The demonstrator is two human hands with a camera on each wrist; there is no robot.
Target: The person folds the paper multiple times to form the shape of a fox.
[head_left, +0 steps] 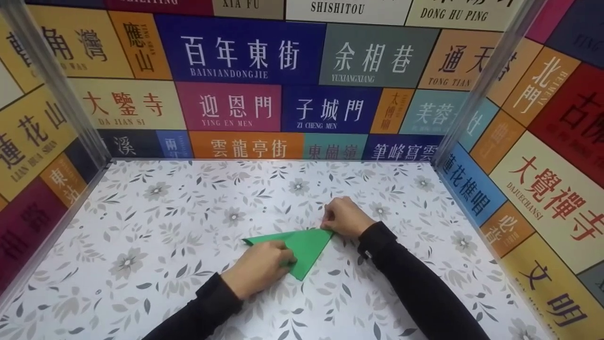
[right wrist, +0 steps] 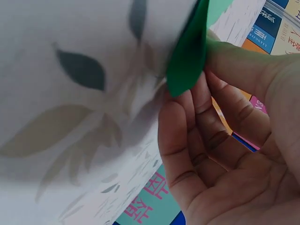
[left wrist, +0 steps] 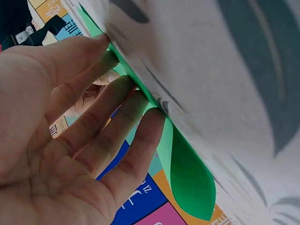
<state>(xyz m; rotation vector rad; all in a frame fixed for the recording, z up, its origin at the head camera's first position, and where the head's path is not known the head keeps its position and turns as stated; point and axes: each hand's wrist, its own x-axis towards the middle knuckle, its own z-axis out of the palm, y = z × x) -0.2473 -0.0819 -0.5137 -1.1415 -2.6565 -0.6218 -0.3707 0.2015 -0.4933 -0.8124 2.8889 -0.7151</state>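
Note:
A green sheet of paper [head_left: 309,248], folded into a triangle, lies on the flower-patterned tabletop. My left hand [head_left: 262,264] rests over its left part, the fingertips pressing on the paper. Seen from the left wrist, the fingers of this hand [left wrist: 89,126] are fairly straight, and one end of the paper [left wrist: 192,183] curls up off the surface. At the triangle's upper right corner, my right hand [head_left: 348,217] pinches the paper. The right wrist view has the folded corner [right wrist: 187,65] between the thumb and the fingers. The left hand hides part of the sheet.
A white tabletop [head_left: 155,217] printed with grey flowers and leaves spreads around the paper. Upright panels with coloured blocks of lettering, such as the back wall [head_left: 240,52] and the right wall [head_left: 557,179], enclose it. Pale strips run along the corners.

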